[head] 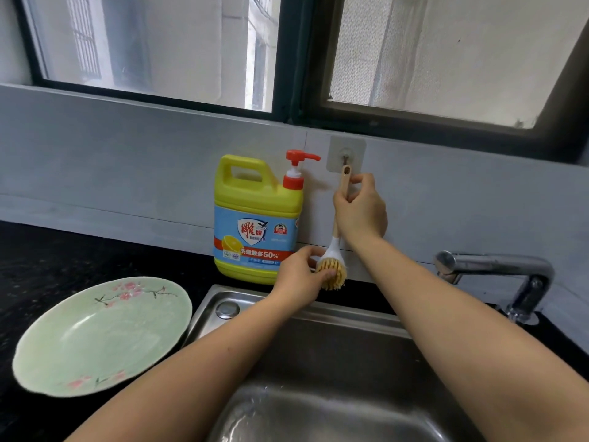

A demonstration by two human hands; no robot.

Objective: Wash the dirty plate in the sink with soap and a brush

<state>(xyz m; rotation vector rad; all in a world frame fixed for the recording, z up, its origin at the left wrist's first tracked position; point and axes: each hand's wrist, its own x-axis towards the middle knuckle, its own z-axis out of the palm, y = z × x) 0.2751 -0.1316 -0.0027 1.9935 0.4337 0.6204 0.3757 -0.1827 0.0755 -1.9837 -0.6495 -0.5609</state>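
Observation:
A dish brush (335, 250) with a wooden handle, white neck and yellow bristles stands upright against the wall, its handle's top just below an adhesive hook (345, 154). My right hand (360, 208) grips the handle near the top. My left hand (301, 275) holds the bristle head between fingers and thumb. A pale green plate (95, 339) with pink blossoms lies on the black counter left of the steel sink (318, 393). A yellow soap jug (255, 224) with a red pump stands behind the sink by the wall.
A chrome faucet (497, 275) is mounted at the right, its spout pointing left over the sink. The sink's drain knob (227, 309) sits at its back left corner. A dark-framed window (293, 59) runs above the grey wall.

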